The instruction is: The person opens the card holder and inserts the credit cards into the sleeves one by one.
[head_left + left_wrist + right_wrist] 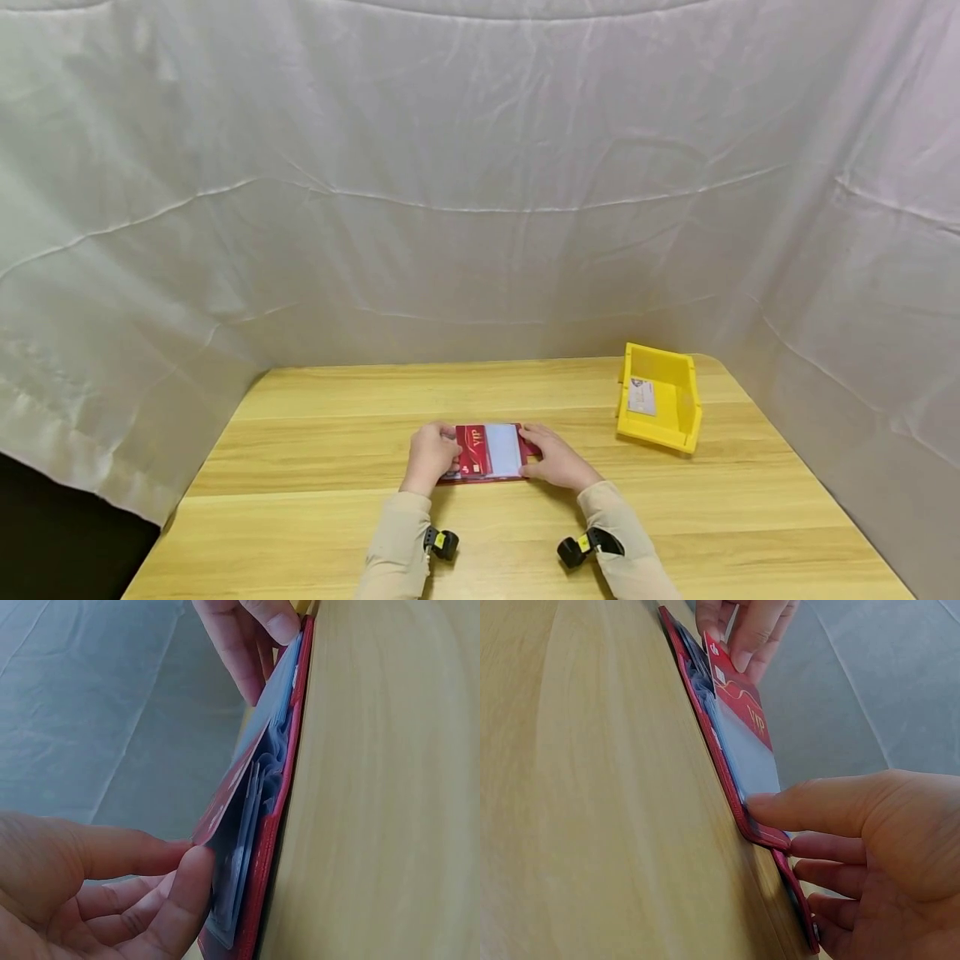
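A red card wallet (491, 475) lies open on the wooden table (480, 542), with clear sleeves and cards inside. My left hand (438, 452) pinches a red VIP card (739, 701) between thumb and fingers at the wallet's left side, lifting its edge off the sleeves. In the left wrist view the left hand (176, 874) holds that edge beside the wallet's red cover (274, 825). My right hand (551, 458) rests on the wallet's right end. There the right hand's thumb (802, 806) presses the red cover (769, 834) down, with the other fingers lying lower along it.
A yellow open-front bin (660, 398) stands at the table's back right with a pale card (642, 397) inside. White cloth hangs behind and on both sides of the table. The table's left edge drops to a dark floor.
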Motion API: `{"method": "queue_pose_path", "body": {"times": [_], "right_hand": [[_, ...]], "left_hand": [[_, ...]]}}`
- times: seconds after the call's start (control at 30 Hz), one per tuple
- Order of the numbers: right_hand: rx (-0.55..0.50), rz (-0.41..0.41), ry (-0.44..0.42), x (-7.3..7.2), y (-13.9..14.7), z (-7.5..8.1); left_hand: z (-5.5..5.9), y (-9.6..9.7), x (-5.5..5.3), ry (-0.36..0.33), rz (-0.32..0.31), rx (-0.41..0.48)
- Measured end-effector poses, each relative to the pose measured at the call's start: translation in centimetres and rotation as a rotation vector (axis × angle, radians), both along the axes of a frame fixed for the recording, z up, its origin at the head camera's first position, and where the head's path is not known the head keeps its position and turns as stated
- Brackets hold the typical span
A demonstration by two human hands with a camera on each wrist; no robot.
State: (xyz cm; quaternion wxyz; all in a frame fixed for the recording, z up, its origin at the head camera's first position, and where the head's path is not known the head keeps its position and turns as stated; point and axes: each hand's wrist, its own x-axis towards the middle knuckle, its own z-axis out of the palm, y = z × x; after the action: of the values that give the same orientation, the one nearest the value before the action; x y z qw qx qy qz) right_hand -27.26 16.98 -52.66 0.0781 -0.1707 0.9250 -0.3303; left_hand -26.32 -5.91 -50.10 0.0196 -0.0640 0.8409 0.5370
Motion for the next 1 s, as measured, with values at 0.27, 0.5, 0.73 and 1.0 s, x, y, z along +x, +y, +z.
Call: {"method": "queue_pose_path", "body": {"times": [0.27, 0.5, 0.73, 1.0], "right_hand": [[0.011, -0.003, 0.003, 0.1, 0.0, 0.1], [0.002, 0.001, -0.001, 0.0, -0.1, 0.1], [0.007, -0.008, 0.001, 0.1, -0.1, 0.3], [0.013, -0.015, -0.01, 0.0, -0.2, 0.1]], "left_hand": [[-0.1, 0.5, -0.1, 0.0, -0.005, 0.008], [-0.2, 1.2, 0.0, 0.067, -0.016, -0.04], [-0.4, 2.1, 0.3, 0.098, -0.021, -0.124], [-0.5, 3.0, 0.5, 0.103, -0.042, -0.143]]}}
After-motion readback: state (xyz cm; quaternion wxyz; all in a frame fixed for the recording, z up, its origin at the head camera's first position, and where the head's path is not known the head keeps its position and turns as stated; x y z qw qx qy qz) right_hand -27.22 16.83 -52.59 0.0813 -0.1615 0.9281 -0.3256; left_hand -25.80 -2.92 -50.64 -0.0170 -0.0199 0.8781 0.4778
